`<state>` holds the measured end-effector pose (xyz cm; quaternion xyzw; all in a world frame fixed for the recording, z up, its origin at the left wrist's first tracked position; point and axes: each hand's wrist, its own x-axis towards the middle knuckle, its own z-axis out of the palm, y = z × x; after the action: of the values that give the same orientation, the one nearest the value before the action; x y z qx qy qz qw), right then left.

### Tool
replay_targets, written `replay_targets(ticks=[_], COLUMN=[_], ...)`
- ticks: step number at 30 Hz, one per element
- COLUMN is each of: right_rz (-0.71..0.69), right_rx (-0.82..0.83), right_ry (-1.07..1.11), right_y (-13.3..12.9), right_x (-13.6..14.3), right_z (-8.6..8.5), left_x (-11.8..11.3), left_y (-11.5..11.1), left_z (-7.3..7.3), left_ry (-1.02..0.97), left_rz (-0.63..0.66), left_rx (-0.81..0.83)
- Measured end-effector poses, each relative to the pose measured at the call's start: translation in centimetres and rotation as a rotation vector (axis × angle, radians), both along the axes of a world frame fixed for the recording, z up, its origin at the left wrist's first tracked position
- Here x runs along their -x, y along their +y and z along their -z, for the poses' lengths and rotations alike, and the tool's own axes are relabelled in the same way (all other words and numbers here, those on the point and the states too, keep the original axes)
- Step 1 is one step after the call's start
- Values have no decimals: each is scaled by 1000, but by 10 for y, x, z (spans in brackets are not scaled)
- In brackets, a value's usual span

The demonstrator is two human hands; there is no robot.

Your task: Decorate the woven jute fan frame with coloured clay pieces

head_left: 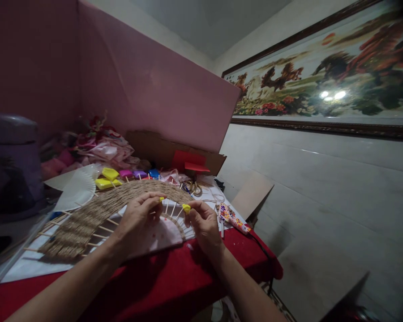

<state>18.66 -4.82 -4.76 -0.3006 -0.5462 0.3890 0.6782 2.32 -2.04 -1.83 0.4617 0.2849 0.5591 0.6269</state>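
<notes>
As the head camera looks down over the table, the left hand (139,217) pinches a small yellow bit (161,199) between thumb and fingertip, with next to no gap. The right hand (204,228) is closed the same way on a larger yellow lump (186,208), thumb against forefinger. The two pieces are apart, held up in front of a woven arch (100,208); whether either hand rests on the weaving cannot be told.

The broad outer band of the arch appears finished, packed close over pale sticks (105,229), and a narrow inner band (178,227) edges a pale half-round panel (157,237). Between the bands the sticks are bare, and their outer tips stick out uncovered. No yellow shows on the weaving, so the work with these pieces seems at an early stage, both being in the fingers rather than set down anywhere. Yellow packets (107,183) lie behind the arch; a flower-patterned tool (234,219), perhaps a glue gun, lies to the right on the red cloth (154,281).
</notes>
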Motion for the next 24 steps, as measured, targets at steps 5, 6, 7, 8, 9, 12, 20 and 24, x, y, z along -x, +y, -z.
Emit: replay_targets(ticks=[5,6,7,8,9,12,20,24], right_rz=[44,59,73,88,104,182,305,405], right_rx=[-18,-24,-27,-27,-28,-69,-299,-286], right_ry=[-59,-76,-100,-129,-157,-240,-560,-500], right_y=[0,-1,-2,-3,-3,-5,-10,-11], right_x=[1,3,4,5,6,8,4,5], right_z=[0,0,0,0,0,4,3,3], left_x=[-8,-9,-9,-9,-8,-7,-8,-8], left_y=[-5,-5,-5,-4,-5,-7,-5,-2], left_z=[7,8,10,11,12,10,12,14], left_ry=[34,49,69,95,126,248,231,136], left_rz=[173,193,202,201,195,168,189,195], left_rx=[24,22,18,12,3,-71,-102,-18])
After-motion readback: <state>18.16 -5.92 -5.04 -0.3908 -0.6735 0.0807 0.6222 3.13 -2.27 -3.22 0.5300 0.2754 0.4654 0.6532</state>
